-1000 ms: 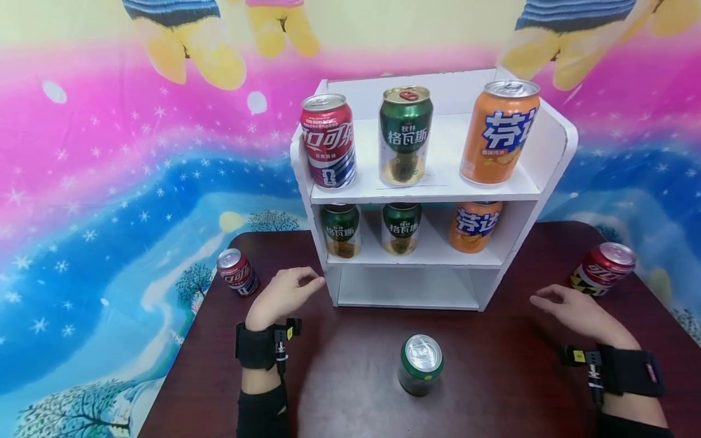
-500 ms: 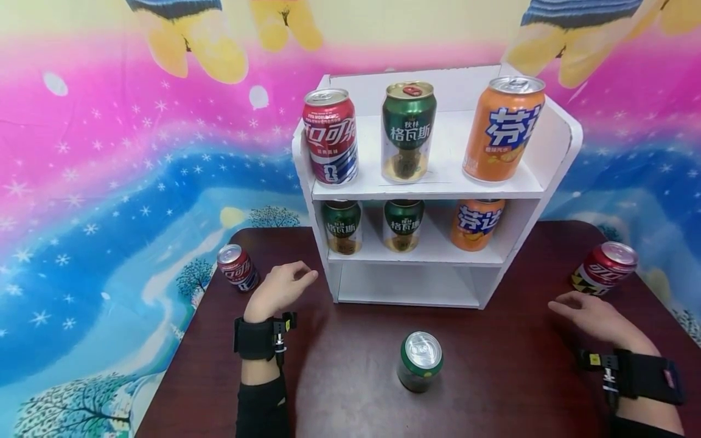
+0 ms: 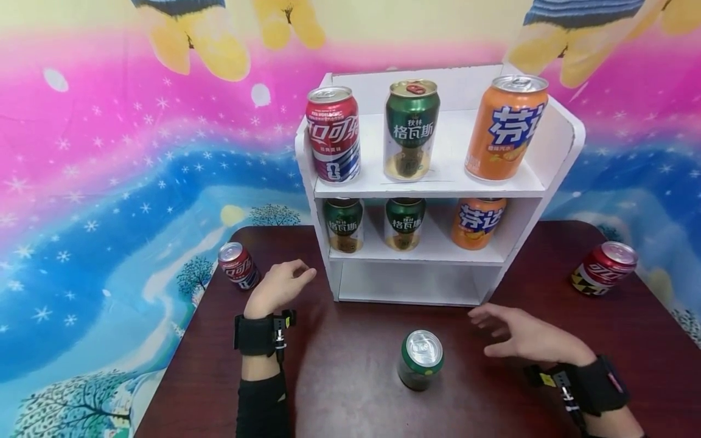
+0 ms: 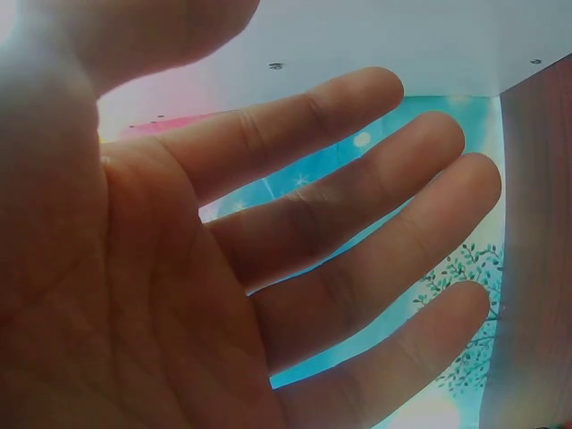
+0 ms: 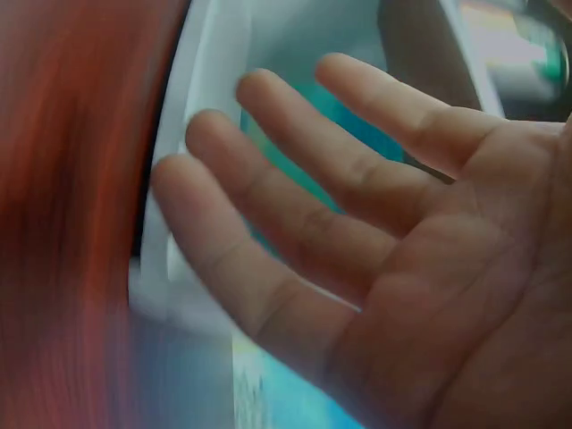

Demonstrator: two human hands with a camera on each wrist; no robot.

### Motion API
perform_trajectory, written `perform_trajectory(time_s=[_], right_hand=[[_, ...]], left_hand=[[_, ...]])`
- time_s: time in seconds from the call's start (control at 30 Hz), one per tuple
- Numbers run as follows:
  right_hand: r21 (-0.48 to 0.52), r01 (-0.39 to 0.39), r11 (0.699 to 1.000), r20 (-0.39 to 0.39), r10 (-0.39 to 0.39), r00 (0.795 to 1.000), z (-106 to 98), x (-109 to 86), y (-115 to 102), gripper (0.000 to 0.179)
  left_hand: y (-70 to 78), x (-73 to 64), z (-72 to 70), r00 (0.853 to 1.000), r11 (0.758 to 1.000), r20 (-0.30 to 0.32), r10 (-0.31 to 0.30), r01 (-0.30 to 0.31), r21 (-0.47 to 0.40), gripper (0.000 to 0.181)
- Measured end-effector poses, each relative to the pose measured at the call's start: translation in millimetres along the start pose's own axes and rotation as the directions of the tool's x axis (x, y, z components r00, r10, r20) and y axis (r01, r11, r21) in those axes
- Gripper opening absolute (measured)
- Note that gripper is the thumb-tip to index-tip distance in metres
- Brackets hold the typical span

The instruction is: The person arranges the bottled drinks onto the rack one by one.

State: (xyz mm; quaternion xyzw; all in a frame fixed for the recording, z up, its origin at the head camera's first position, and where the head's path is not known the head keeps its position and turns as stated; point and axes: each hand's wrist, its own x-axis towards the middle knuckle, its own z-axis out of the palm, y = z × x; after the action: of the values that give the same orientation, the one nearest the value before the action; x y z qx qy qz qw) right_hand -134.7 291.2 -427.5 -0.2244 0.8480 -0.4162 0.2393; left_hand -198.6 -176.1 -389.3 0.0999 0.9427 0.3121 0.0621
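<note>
My left hand (image 3: 278, 287) is held over the table beside the shelf's left side, its fingers spread with nothing in them in the left wrist view. Just left of it stands a red cola can (image 3: 238, 266). My right hand (image 3: 532, 336) hovers near the shelf's front right corner, fingers apart and holding nothing. To its left, a green can (image 3: 420, 360) with a silver top stands upright on the table. The white shelf (image 3: 408, 285) carries a red cola can (image 3: 334, 137), a green can (image 3: 412, 131) and an orange soda can (image 3: 506, 129) on its top level.
On the middle level are two green cans, one left (image 3: 344, 226) and one central (image 3: 404, 225), and an orange can (image 3: 478, 224) at right. Another red can (image 3: 604, 269) stands at the right of the dark table (image 3: 350, 371). A colourful printed backdrop (image 3: 137, 152) hangs behind.
My right hand has moved left from near the right red can toward the green can on the table, and its fingers have spread. The left hand has shifted slightly left.
</note>
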Motion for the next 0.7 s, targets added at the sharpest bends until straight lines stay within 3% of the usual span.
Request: perform_trajectory(time_s=[0.1, 0.23, 0.4, 0.57, 0.7], right_hand=[[0.002, 0.050, 0.999, 0.033, -0.050, 0.998, 15.4, 8.4, -12.6, 0.063], [-0.050, 0.117, 0.992, 0.016, -0.116, 0.993, 33.3, 19.7, -21.3, 0.073], [-0.141, 0.132, 0.981, -0.013, -0.135, 0.991, 52.2, 30.9, -26.3, 0.082], [-0.111, 0.157, 0.981, -0.009, -0.159, 0.987, 71.1, 43.4, -27.4, 0.087], [-0.025, 0.225, 0.974, 0.051, -0.223, 0.973, 78.7, 54.7, -24.8, 0.090]], left_hand=[[-0.7, 0.5, -0.5, 1.000, 1.000, 0.000, -0.004, 0.004, 0.001, 0.041], [-1.2, 0.8, -1.8, 1.000, 1.000, -0.001, 0.002, -0.002, 0.000, 0.040], [-2.2, 0.7, -2.6, 1.000, 1.000, -0.009, 0.003, -0.003, 0.000, 0.039], [-2.3, -0.3, -1.8, 1.000, 1.000, -0.019, -0.006, 0.006, -0.007, 0.036], [-1.2, -0.5, -2.4, 1.000, 1.000, -0.023, -0.007, 0.007, -0.010, 0.034]])
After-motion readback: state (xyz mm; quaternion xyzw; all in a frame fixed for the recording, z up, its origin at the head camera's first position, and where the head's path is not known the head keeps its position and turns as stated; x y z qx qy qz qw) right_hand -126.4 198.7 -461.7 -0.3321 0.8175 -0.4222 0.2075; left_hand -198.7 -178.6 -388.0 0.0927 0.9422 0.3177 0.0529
